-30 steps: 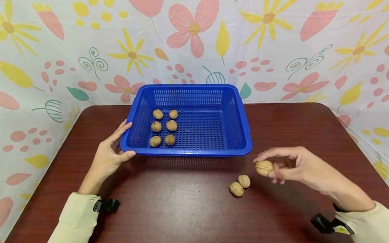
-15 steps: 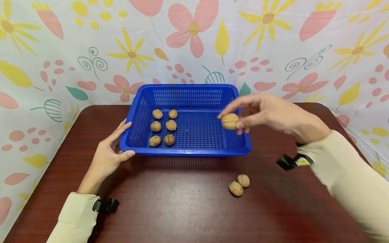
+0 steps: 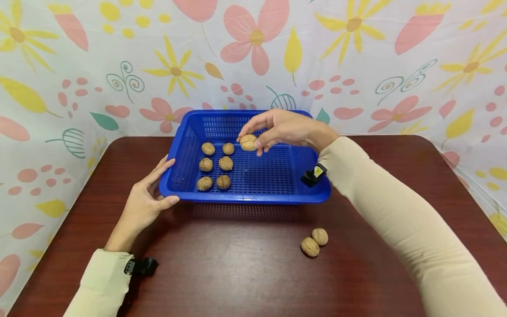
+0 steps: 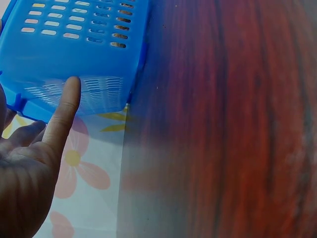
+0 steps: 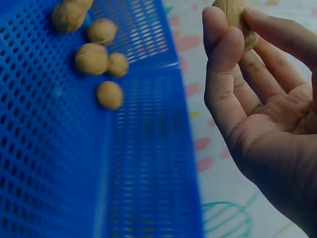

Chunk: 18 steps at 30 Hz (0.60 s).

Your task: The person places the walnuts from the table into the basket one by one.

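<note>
Because its shell is whole and ridged, the held walnut [image 3: 248, 142] should handle as a light, hard, rigid thing, rough enough not to slip easily, though its rounded form could roll if the grip were loose. The shell looks sturdy under finger pressure, and the best hold is probably across its sides with the fingertips, as the right hand [image 3: 283, 125] has it: pinched between thumb and fingers, a narrow grip, with the other fingers bent behind. This walnut is in the air over the blue plastic basket [image 3: 245, 198], to the right of six walnuts [image 3: 225, 163] that sit in two columns of three at the basket's left end. The right arm reaches in over the basket's right rim, its sleeve [image 3: 396, 211] running diagonally from the lower right corner, the palm side turned down.

The left hand [image 3: 142, 200] grips the basket's near left corner, thumb at the front rim and index finger along the left one, spread rather wide. Two walnuts [image 3: 310, 247] lie touching, or nearly so, on the dark wooden table [image 3: 222, 273] in front of the basket.
</note>
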### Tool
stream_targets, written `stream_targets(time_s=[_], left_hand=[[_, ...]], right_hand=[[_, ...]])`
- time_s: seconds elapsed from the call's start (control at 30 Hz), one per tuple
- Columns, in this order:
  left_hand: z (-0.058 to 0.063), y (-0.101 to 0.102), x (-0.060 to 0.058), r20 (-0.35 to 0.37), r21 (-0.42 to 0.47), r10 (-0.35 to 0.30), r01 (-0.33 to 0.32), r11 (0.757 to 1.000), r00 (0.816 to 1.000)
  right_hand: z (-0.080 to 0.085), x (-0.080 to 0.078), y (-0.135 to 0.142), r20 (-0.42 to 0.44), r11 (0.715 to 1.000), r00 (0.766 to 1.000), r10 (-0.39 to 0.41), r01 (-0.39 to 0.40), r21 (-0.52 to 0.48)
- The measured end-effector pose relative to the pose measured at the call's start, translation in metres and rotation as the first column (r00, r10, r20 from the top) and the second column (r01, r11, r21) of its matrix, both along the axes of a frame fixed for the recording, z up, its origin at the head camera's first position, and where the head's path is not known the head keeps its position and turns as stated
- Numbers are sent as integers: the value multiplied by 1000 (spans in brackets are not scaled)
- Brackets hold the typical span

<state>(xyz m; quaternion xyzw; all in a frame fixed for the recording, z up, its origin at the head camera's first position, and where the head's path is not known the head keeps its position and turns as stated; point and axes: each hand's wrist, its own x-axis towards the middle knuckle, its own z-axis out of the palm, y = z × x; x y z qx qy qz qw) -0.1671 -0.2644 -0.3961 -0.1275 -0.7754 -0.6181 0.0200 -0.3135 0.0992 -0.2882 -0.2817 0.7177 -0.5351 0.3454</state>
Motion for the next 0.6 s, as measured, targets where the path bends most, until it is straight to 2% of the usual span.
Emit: stream_targets(time_s=[0.17,0.37,0.6], left_hand=[[0,0,0,0,-7,2,-2,1000,1000],[0,-2,0,-6,-1,10,-10,1000,1000],[-1,0,-1,-7,8,1,-1,1000,1000]], right_hand=[[-26,-10,-15,65,999,998,-15,12,41],[-44,-12,-32,61,992,998,4,-11,122],[-59,-9,-46,91,972,992,92,-110,208]])
